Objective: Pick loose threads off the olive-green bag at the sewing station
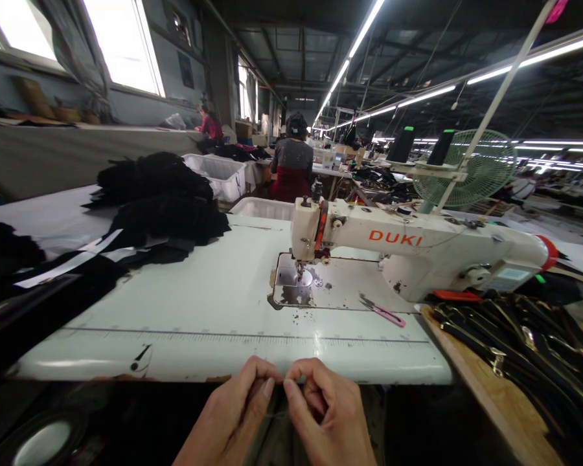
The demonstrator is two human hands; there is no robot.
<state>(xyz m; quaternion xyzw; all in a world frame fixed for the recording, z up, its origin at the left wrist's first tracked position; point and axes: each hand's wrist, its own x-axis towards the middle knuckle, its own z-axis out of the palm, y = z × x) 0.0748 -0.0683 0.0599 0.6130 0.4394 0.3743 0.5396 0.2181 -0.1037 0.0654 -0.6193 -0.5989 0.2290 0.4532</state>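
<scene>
My left hand (233,414) and my right hand (328,414) meet at the near edge of the white sewing table (199,304). Their thumbs and forefingers pinch together at one spot, on something too thin to make out, perhaps a thread. Beyond them stands a white DUKI sewing machine (408,249), its needle over the metal plate (320,285). Pink-handled thread snips (383,312) lie on the table by the plate.
Piles of black fabric (160,200) lie on the table's far left. Black straps with metal buckles (525,349) are heaped on a wooden board at right. A green fan (471,168) and thread cones stand behind the machine. People sit at other stations farther back.
</scene>
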